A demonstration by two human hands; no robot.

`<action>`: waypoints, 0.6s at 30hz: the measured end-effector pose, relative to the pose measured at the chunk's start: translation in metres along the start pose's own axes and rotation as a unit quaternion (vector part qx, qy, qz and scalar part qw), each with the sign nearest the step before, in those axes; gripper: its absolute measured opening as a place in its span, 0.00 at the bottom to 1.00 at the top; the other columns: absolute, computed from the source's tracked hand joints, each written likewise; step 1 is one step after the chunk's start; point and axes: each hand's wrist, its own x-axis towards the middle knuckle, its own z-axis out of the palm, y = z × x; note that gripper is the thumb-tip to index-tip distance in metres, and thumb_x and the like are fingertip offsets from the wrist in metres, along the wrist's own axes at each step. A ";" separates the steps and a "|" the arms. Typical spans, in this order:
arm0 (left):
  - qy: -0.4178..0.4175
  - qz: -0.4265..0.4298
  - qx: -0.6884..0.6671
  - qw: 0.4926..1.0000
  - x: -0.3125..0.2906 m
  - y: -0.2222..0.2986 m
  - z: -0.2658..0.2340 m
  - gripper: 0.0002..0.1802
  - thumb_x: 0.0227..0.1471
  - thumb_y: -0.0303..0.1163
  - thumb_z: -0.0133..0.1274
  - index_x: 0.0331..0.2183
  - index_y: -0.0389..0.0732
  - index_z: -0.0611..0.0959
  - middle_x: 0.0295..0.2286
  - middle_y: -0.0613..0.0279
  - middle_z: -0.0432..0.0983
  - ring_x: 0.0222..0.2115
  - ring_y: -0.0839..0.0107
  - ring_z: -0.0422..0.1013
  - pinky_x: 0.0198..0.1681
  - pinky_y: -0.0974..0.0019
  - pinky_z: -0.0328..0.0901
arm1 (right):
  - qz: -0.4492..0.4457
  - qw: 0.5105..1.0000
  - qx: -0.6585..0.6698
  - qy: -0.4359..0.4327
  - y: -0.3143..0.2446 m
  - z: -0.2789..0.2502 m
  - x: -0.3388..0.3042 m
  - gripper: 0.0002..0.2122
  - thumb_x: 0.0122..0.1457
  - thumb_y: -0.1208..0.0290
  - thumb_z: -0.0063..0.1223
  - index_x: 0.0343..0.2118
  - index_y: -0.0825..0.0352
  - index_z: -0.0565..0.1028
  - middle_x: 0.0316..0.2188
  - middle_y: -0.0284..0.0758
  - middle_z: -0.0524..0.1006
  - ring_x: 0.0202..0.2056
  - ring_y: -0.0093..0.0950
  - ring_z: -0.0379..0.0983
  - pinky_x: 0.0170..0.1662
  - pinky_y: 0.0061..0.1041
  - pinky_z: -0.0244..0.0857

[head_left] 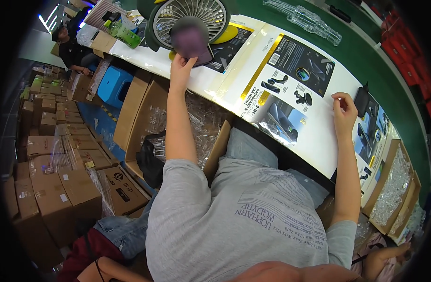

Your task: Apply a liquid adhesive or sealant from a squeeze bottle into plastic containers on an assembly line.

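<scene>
My left hand (182,70) reaches to the far side of the table and grips the near edge of a smartphone (204,57) between thumb and fingers. Much of the phone's screen is blurred. Directly behind it stands a dark green desk fan (189,18) with a pale round grille. Over the right part of the table is my right hand (344,110), its fingers loosely bent and apart, with nothing visible in them. A small black object (362,100) lies just beside it; its kind is unclear. Printed packaging sheets (297,66) with black and yellow panels cover the white tabletop.
An open carton (135,115) of clear plastic pieces stands below the table's near edge. Another carton (394,188) with clear pieces is at right. A green bottle (124,33), a blue stool (114,88) and stacked cartons (51,197) are left. Other people sit nearby.
</scene>
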 end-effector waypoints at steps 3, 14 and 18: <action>0.001 0.002 0.000 1.000 0.000 -0.001 0.000 0.19 0.46 0.22 0.52 0.43 0.31 0.71 0.38 0.59 0.73 0.38 0.74 0.68 0.43 0.74 0.61 | 0.008 1.000 0.008 -0.005 0.002 -0.001 0.001 0.05 0.50 0.82 0.43 0.28 0.68 0.72 0.24 0.27 0.70 0.23 0.13 0.62 0.27 0.11 0.55; -0.005 -0.018 -0.008 1.000 0.000 0.002 0.000 0.21 0.47 0.22 0.52 0.45 0.31 0.69 0.41 0.58 0.71 0.41 0.73 0.67 0.47 0.72 0.59 | 0.004 1.000 0.010 -0.007 0.002 -0.002 0.001 0.05 0.50 0.83 0.43 0.27 0.68 0.71 0.25 0.27 0.71 0.24 0.13 0.63 0.29 0.11 0.56; -0.004 -0.006 -0.016 1.000 0.001 0.000 -0.001 0.19 0.50 0.26 0.50 0.45 0.31 0.70 0.41 0.60 0.71 0.41 0.74 0.67 0.46 0.73 0.59 | 0.004 1.000 0.005 -0.009 0.001 -0.002 0.001 0.05 0.50 0.83 0.43 0.27 0.68 0.71 0.25 0.27 0.71 0.24 0.13 0.62 0.29 0.11 0.56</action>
